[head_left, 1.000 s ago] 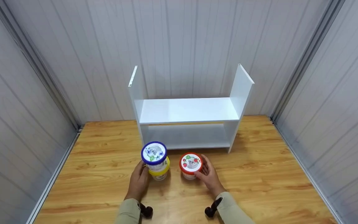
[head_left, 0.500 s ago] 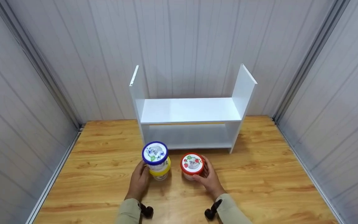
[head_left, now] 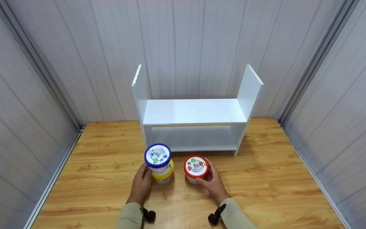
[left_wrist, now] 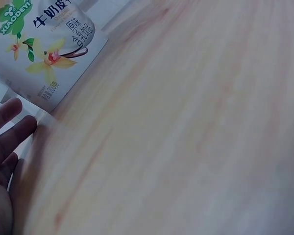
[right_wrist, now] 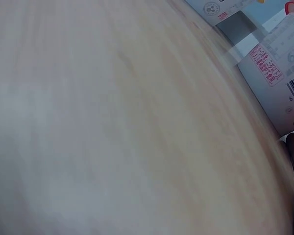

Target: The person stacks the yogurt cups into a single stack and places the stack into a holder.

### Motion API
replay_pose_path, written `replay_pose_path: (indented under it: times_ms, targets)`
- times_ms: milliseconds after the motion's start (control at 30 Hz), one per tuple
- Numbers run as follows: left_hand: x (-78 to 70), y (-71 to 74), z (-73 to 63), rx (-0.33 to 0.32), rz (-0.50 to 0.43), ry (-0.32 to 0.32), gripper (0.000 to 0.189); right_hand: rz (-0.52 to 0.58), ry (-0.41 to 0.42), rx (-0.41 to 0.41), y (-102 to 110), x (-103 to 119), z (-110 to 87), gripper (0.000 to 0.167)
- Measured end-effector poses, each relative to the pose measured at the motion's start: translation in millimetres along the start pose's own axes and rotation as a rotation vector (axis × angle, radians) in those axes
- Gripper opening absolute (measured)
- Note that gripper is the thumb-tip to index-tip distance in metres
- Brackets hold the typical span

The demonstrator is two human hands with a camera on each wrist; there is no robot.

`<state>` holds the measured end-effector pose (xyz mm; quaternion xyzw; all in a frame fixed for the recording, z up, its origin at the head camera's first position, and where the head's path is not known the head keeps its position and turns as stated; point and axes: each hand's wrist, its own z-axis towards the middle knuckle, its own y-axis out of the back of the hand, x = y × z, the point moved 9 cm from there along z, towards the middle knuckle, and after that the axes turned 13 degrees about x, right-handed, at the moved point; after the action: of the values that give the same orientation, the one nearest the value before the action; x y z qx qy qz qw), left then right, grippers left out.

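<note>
We found nothing plainly moved since the earlier frame; before the shelf (head_left: 195,111), the right hand (head_left: 214,182) grasped the red cup (head_left: 196,166); whether the left hand (head_left: 139,185) gripped the yellow cup (head_left: 165,175), we could not tell; a nudge could have toppled the blue cup (head_left: 158,156) atop.

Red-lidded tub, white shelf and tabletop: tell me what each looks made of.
The red-lidded tub: smooth plastic or coated card, hard to say which, judging by its even, printed surface.
The white shelf: probably laminated board with a satin finish, from its flat panels and soft sheen.
The tabletop: wood or wood-look laminate, lightly glossy; it shows brown grain and pale reflections.
</note>
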<state>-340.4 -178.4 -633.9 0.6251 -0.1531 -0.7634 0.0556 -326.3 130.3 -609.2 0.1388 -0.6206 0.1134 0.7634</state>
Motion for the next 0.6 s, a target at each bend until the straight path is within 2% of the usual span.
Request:
replay_pose_path:
  times_ms: [167,433,600]
  targets:
    - [-0.6,1.6,0.8,-0.01,-0.002,0.001,0.042,-0.015,0.019,-0.007,0.2,1.2,0.4,0.09]
    - [2.6,-1.2,-1.4,-0.009,-0.008,0.027,0.042,0.0,-0.026,-0.019,1.0,-2.3,-4.2,0.094]
    - [2.0,-0.9,-1.7,-0.009,-0.019,0.039,0.043,-0.018,-0.02,-0.018,0.7,-0.7,-3.9,0.093]
